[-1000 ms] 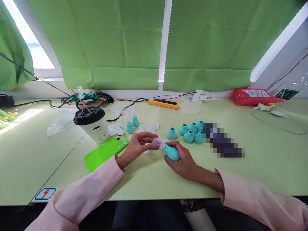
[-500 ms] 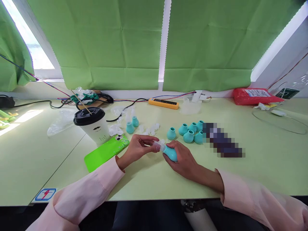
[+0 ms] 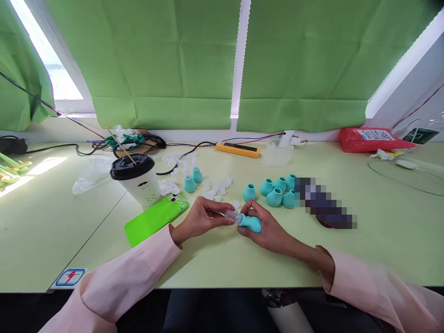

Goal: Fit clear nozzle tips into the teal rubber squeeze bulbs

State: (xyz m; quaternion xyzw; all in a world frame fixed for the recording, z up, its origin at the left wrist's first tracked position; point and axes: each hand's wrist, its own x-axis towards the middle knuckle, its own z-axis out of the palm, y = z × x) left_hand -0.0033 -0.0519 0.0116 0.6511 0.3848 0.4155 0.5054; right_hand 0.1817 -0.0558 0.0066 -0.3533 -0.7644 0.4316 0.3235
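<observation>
My right hand (image 3: 272,231) is closed around a teal squeeze bulb (image 3: 251,224), its neck pointing left. A clear plastic nozzle (image 3: 233,216) meets the bulb's neck, and the fingertips of my left hand (image 3: 203,217) pinch it from the other side. Just beyond my hands lie several small translucent white pieces (image 3: 218,190). Further right stands a group of empty-mouthed teal bulbs (image 3: 274,197). Two teal bulbs with clear nozzles (image 3: 189,184) stand upright to the left, behind my left hand.
Left of my hands lies a bright green phone case (image 3: 152,219), beside a white cup (image 3: 140,187) with a black lid and a stick. A yellow power strip (image 3: 237,149) and cables run along the back. At right are a pixelated dark object (image 3: 324,203) and a red package (image 3: 374,140).
The held bulb has turned slightly more level, and the nozzle shows more plainly in line with its neck. My right fingers have shifted along the bulb. The view has moved a little.
</observation>
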